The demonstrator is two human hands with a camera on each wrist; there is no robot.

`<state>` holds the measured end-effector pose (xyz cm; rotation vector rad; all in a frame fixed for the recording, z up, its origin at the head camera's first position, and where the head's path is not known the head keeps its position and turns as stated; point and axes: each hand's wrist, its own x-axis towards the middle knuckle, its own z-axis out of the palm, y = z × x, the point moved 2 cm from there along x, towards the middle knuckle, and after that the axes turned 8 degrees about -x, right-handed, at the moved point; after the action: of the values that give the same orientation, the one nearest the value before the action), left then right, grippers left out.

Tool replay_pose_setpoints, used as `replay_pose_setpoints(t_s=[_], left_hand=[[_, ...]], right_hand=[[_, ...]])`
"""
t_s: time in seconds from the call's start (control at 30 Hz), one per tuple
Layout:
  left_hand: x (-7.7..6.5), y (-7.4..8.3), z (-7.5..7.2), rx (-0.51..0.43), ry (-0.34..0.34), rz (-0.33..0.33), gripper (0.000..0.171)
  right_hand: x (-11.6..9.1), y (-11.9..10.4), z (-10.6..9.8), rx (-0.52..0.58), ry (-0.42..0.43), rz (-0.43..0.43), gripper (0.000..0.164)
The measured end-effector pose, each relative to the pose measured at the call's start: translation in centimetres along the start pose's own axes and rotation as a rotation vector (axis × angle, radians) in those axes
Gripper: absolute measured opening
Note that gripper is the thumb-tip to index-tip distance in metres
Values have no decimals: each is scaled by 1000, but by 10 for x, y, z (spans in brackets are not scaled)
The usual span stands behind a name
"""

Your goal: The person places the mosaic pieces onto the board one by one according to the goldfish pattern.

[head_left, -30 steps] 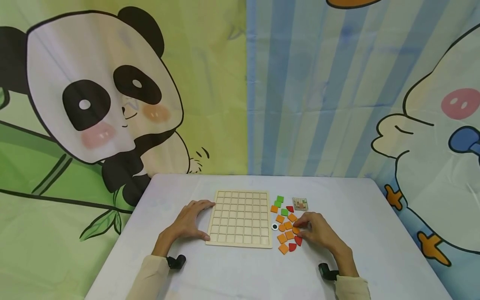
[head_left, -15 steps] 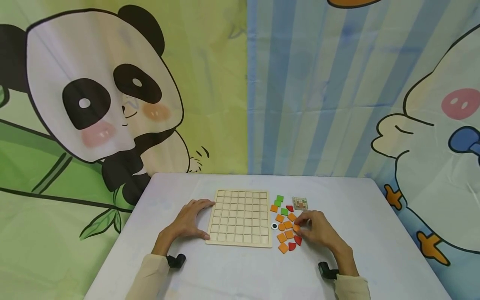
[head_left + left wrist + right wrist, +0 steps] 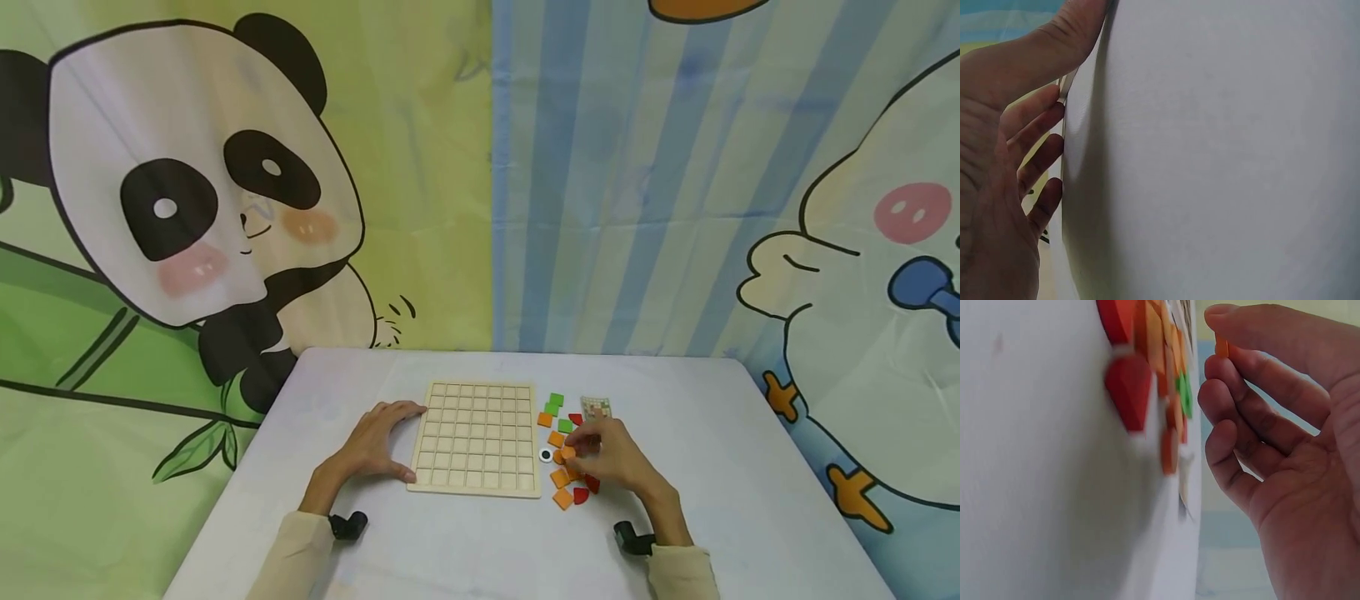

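In the head view my left hand (image 3: 372, 442) rests against the left side of a pale wooden grid board (image 3: 476, 437), thumb near the lower corner and fingertips at the upper part of that edge. The left wrist view shows those fingers (image 3: 1041, 156) extended at the table's surface. Over the loose pieces right of the board, my right hand (image 3: 617, 454) pinches a small orange piece (image 3: 1222, 346) between thumb and fingertips, raised off the table. Below it lie orange squares (image 3: 562, 499), red curved pieces (image 3: 1129, 390) and green squares (image 3: 557, 400).
A round white piece with a black centre (image 3: 546, 456) lies close to the board's right edge. Behind the right hand is a small patterned card (image 3: 597, 406), partly covered. The white table (image 3: 465, 550) reaches back to a printed cloth with a panda (image 3: 225, 208).
My right hand has picked up the orange piece and carried it left toward the board. The left hand stays at the board's edge, and the board keeps its place.
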<state>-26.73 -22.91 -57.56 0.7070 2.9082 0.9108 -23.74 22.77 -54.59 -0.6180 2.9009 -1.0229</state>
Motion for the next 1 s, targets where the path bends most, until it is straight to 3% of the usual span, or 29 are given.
replay_pose_setpoints(t_s=[0.5,1.0], left_hand=[[1,1,-1,-14,22,4,122],[0,1,1,-24,34,9,122]], right_hand=[[33,-38,29,91,-61,-213,18],[62,-63,59,152,-102,-223,16]])
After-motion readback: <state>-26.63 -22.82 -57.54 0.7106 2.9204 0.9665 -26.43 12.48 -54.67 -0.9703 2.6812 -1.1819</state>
